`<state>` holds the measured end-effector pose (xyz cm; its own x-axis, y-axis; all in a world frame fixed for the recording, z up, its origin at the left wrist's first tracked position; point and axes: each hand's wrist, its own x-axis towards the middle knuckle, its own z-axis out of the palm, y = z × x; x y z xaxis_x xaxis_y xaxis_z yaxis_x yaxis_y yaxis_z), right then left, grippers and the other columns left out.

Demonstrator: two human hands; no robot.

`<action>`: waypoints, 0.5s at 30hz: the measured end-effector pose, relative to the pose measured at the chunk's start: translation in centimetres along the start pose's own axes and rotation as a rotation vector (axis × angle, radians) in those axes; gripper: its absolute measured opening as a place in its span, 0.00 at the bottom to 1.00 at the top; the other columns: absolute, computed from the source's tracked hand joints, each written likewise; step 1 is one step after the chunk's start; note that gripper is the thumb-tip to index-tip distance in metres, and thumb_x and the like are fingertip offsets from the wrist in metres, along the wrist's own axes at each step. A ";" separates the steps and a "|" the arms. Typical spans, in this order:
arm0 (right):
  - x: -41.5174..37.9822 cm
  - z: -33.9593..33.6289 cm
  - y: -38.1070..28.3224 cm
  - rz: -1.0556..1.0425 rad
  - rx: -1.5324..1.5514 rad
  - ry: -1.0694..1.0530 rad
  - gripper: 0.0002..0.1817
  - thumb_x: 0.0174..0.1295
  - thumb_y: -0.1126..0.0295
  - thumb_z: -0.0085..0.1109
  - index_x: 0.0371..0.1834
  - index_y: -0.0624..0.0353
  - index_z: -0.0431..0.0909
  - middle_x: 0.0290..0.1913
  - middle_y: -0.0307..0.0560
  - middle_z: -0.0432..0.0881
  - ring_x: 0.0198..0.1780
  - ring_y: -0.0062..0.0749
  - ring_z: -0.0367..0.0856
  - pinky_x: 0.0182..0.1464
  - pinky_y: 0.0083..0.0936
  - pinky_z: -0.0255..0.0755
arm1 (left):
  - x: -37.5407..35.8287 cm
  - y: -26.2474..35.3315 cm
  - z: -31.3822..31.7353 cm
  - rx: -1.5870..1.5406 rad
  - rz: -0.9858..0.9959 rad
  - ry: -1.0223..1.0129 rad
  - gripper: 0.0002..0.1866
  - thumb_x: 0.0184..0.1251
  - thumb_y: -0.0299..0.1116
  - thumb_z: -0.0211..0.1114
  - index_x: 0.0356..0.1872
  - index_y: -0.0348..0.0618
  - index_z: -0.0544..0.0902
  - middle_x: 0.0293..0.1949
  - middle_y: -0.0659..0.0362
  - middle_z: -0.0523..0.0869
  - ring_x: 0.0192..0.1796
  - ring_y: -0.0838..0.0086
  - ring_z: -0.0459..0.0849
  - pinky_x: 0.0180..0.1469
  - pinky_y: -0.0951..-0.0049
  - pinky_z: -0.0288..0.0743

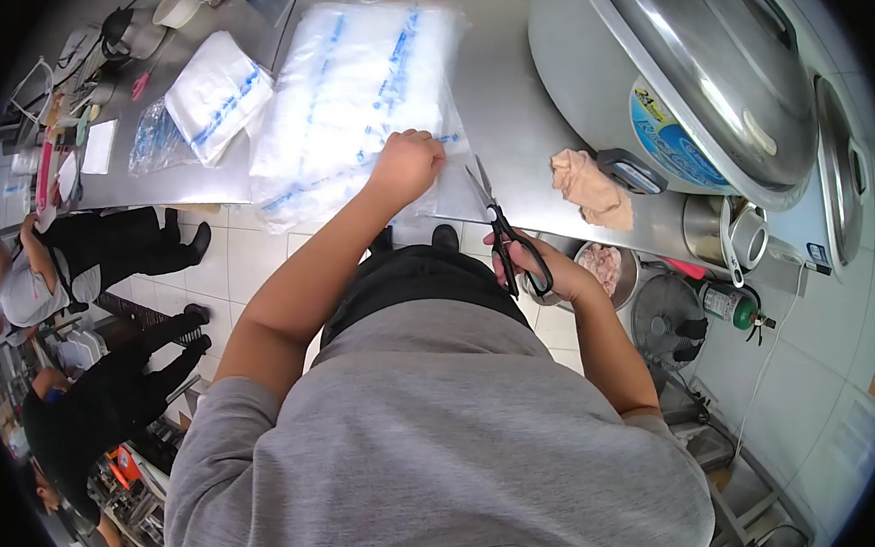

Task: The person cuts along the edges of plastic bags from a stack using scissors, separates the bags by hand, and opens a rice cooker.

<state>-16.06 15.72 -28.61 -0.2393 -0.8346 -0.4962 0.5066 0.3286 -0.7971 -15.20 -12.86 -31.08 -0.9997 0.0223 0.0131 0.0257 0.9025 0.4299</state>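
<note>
Black-handled scissors (503,239) are in my right hand (533,264), just off the table's front edge, with their blades parted and pointing up toward the table. My left hand (410,164) is closed at the lower right corner of a large stack of clear plastic bags (354,88) with blue print, gripping the plastic there. A smaller folded white bag bundle (218,95) with blue print lies to the left of the stack. Right of the scissors, a crumpled brown cloth (593,188) rests on the steel table (509,87).
A big lidded pot (609,83) fills the table's right side, with small steel pots (711,225) beside it. Below the edge are a bowl of pale meat (603,269) and a fan (667,318). Two people (108,253) (110,384) are at the left.
</note>
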 end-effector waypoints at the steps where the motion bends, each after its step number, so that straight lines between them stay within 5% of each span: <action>1: 0.1 0.0 0.2 -0.006 0.005 -0.007 0.39 0.65 0.34 0.49 0.63 0.59 0.66 0.37 0.40 0.77 0.38 0.25 0.78 0.40 0.20 0.70 | 0.0 -0.1 0.0 -0.015 0.010 0.014 0.05 0.58 0.34 0.67 0.30 0.45 0.85 0.32 0.57 0.84 0.43 0.60 0.82 0.50 0.58 0.71; 15: 2.6 -0.9 2.0 -0.075 0.235 -0.103 0.48 0.57 0.22 0.39 0.61 0.57 0.67 0.35 0.41 0.76 0.37 0.28 0.78 0.42 0.23 0.71 | -0.3 2.3 -0.3 -0.072 0.006 0.104 0.04 0.58 0.32 0.66 0.28 0.45 0.82 0.32 0.58 0.83 0.42 0.62 0.82 0.51 0.60 0.68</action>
<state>-16.40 14.61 -31.79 -0.2044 -0.8971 -0.3916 0.6717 0.1625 -0.7228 -14.87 -10.95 -29.81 -0.9940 -0.0203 0.1074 0.0355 0.8694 0.4929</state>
